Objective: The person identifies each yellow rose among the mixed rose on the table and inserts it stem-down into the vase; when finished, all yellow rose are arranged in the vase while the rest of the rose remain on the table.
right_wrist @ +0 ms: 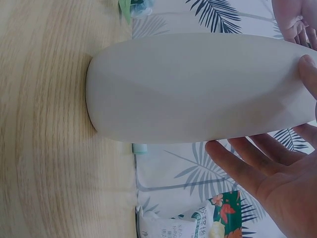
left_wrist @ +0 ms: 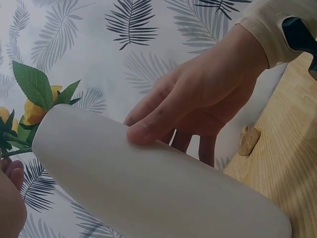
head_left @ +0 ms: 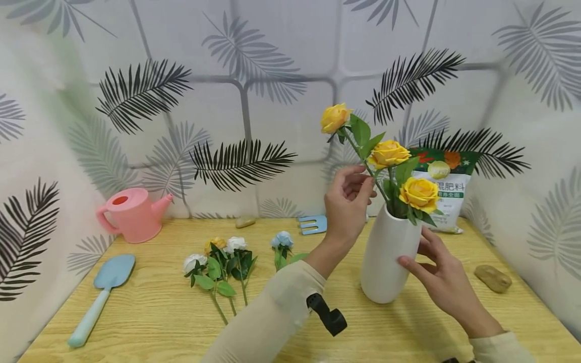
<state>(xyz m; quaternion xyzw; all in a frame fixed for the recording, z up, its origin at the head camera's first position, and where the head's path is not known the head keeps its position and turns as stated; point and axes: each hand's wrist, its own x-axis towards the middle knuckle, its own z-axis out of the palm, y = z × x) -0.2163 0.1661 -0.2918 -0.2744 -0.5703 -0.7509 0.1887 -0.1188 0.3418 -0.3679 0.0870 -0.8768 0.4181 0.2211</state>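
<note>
A tall white vase stands on the wooden table with three yellow roses in its mouth. My left hand pinches the green stem of the yellow rose that leans up and left. The other yellow roses, one in the middle and one lower at the right, rise just over the rim. Around the right side of the vase, my right hand holds it, thumb on the front and fingers behind; the right wrist view shows these fingers against its wall. Inside the vase, the stem ends are hidden.
Left of the vase lie white and yellow roses and a blue rose. A pink watering can, blue trowel and blue hand fork are farther out. A fertilizer bag stands behind; a stone is at right.
</note>
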